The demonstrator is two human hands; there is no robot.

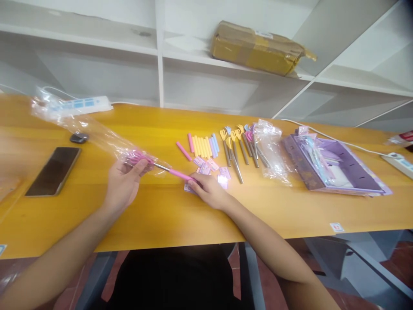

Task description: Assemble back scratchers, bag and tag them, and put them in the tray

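Note:
A pink back scratcher (180, 174) with a metal shaft is stretched between my two hands above the table. My left hand (124, 181) is closed around its pink claw head, which lies inside the mouth of a long clear plastic bag (93, 131). The bag trails away to the upper left. My right hand (208, 189) pinches the pink grip at the other end. Under and beside that hand are several small printed cards (213, 164). Farther back lie yellow foam grips (201, 147), with pink and blue ones at either side.
Right of the grips lie several metal back scratchers (235, 150) with coloured heads, then clear bags (271, 150) and a purple box (364, 183) holding packaged pieces. On the left are a phone (53, 172) and a power strip (87, 105). A taped parcel (254, 47) sits on the shelf.

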